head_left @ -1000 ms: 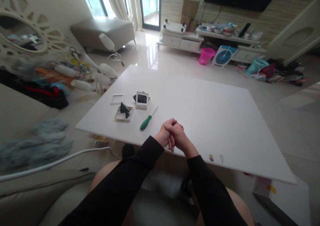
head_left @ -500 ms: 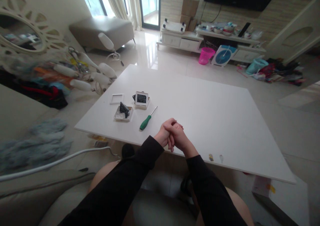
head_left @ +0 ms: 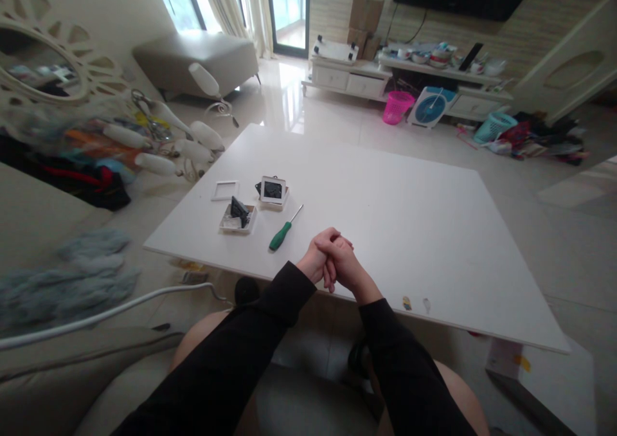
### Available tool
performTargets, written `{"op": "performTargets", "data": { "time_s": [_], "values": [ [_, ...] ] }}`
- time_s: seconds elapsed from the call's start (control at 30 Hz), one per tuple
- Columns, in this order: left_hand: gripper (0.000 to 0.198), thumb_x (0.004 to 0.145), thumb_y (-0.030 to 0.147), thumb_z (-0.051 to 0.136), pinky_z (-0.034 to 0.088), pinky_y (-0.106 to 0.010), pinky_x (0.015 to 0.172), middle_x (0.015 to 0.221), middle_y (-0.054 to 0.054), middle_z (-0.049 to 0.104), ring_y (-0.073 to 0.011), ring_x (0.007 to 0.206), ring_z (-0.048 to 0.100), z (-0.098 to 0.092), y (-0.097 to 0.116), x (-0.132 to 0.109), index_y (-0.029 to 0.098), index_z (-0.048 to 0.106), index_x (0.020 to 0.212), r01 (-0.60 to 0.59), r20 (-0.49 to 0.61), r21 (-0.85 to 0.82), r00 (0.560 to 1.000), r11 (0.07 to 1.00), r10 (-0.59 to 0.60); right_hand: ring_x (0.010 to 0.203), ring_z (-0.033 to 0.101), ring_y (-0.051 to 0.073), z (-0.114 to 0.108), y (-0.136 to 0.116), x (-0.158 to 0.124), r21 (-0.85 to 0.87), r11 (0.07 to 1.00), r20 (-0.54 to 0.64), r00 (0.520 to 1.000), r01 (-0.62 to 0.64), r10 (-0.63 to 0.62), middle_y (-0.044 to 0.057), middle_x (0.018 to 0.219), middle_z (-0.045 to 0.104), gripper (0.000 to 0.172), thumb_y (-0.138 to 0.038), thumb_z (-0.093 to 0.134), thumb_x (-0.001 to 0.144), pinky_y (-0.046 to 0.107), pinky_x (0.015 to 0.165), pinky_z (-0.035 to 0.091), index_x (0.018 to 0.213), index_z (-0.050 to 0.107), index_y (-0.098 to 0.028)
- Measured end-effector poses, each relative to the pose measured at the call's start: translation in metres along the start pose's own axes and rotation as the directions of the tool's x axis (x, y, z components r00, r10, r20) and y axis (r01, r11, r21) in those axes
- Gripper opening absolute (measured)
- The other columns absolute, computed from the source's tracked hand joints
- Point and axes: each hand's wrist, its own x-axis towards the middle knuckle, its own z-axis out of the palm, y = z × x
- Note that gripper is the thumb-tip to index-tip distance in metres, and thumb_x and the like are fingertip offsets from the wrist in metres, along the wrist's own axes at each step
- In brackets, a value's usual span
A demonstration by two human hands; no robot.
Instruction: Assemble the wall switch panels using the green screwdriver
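L hand (head_left: 314, 261) & R hand (head_left: 347, 263) clasped tog. at wht tbl (head_left: 390, 217) edge; pink bskt (head_left: 398, 108) on flr (head_left: 332, 114).

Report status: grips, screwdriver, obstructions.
Left grip and right grip clasped together over near edge of table. Green screwdriver on table, untouched. Open white box left of it, not between screwdriver and grips.

Left hand (head_left: 314, 261), right hand (head_left: 346, 262), clasped together
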Motion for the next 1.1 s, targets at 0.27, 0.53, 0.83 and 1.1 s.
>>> {"op": "performTargets", "data": {
  "time_s": [0.27, 0.53, 0.83, 1.1],
  "values": [
    [0.040, 0.101, 0.030, 0.041, 0.052, -0.029, 0.062, 0.054, -0.005, 0.060, -0.0195, 0.058, 0.063, 0.0006, 0.0007, -0.0020, 0.016, 0.066, 0.074, 0.022, -0.032, -0.035, 0.999, 0.999, -0.023, 0.022, 0.049, 0.015, -0.0017, 0.0011, -0.0004, -0.009, 1.000, 0.009, 1.000, 0.003, -0.003, 0.008, 0.028, 0.048, 0.071, -0.063, 0.063, 0.083, 0.023, 0.027, 0.031, 0.028, 0.044, -0.023],
    [0.044, 0.102, 0.028, 0.038, 0.050, -0.026, 0.060, 0.054, -0.005, 0.060, -0.0166, 0.053, 0.059, 0.0003, 0.0008, -0.0015, 0.015, 0.064, 0.069, 0.009, -0.020, -0.042, 1.000, 0.999, -0.009, 0.022, 0.050, 0.015, -0.0019, 0.0010, 0.0004, -0.003, 1.000, 0.019, 1.000, 0.005, -0.005, 0.008, 0.028, 0.048, 0.071, -0.064, 0.064, 0.083, 0.023, 0.027, 0.032, 0.028, 0.043, -0.024],
    [0.040, 0.100, 0.034, 0.044, 0.053, -0.028, 0.062, 0.056, -0.005, 0.062, -0.0195, 0.057, 0.063, -0.0010, -0.0022, 0.0011, 0.016, 0.066, 0.073, 0.002, -0.022, -0.037, 1.000, 0.999, -0.003, 0.022, 0.048, 0.015, 0.0015, -0.0033, -0.0005, -0.021, 1.000, 0.001, 1.000, -0.009, 0.009, 0.009, 0.027, 0.047, 0.071, -0.066, 0.064, 0.081, 0.023, 0.026, 0.029, 0.028, 0.042, -0.025],
    [0.037, 0.097, 0.040, 0.049, 0.051, -0.028, 0.056, 0.054, -0.005, 0.060, -0.0183, 0.050, 0.058, -0.0015, -0.0027, 0.0013, 0.017, 0.066, 0.074, 0.025, -0.016, -0.042, 1.000, 0.999, -0.026, 0.023, 0.049, 0.015, 0.0002, -0.0028, -0.0012, -0.024, 1.000, 0.015, 1.000, 0.001, 0.000, 0.009, 0.028, 0.048, 0.071, -0.065, 0.064, 0.083, 0.022, 0.028, 0.032, 0.028, 0.042, -0.024]
  ]
}}
